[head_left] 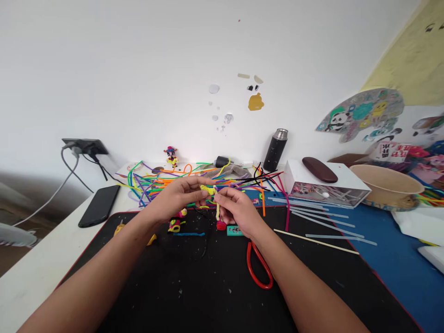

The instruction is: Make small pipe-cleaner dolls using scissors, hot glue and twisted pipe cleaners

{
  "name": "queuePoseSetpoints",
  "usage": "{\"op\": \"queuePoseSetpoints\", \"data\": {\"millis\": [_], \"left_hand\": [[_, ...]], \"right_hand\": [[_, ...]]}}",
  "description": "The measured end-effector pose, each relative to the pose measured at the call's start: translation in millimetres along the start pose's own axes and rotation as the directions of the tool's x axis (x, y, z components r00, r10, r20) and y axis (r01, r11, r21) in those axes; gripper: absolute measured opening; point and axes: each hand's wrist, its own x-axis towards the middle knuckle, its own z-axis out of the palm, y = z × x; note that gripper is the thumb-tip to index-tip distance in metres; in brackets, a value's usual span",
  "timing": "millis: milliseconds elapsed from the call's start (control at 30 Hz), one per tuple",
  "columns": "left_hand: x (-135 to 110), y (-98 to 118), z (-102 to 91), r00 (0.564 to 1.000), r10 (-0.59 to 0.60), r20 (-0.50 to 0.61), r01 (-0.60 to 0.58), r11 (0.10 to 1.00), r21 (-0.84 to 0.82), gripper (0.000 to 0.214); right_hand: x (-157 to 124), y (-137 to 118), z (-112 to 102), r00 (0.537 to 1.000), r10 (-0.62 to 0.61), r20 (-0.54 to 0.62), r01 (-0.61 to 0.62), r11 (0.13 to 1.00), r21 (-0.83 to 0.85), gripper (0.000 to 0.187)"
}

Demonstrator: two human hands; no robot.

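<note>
Above the black mat, my left hand pinches a small bundle of bent yellow pipe cleaner between thumb and fingers. Close beside it, my right hand is closed on the same yellow piece, and a pale yellow length hangs down by its fingertips. Directly below is a small red piece. A little figure in pink, black and yellow lies left of it, near a short blue pipe cleaner. Red looped handles of a tool stick out under my right wrist; its head is hidden.
Many coloured pipe cleaners lie along the wall. A small doll, black thermos, white box with a glasses case and a round bowl stand behind. Clear sticks lie right, a phone left.
</note>
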Motion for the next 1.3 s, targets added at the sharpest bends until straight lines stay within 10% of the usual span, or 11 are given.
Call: {"op": "queuePoseSetpoints", "data": {"millis": [1300], "left_hand": [[-2.1, 8.1, 11.2, 0.996, 0.077, 0.051, -0.082, 0.991, 0.102, 0.028]], "right_hand": [[0.5, 1.8, -0.7, 0.998, -0.064, 0.009, 0.064, 0.996, -0.06, 0.047]]}}
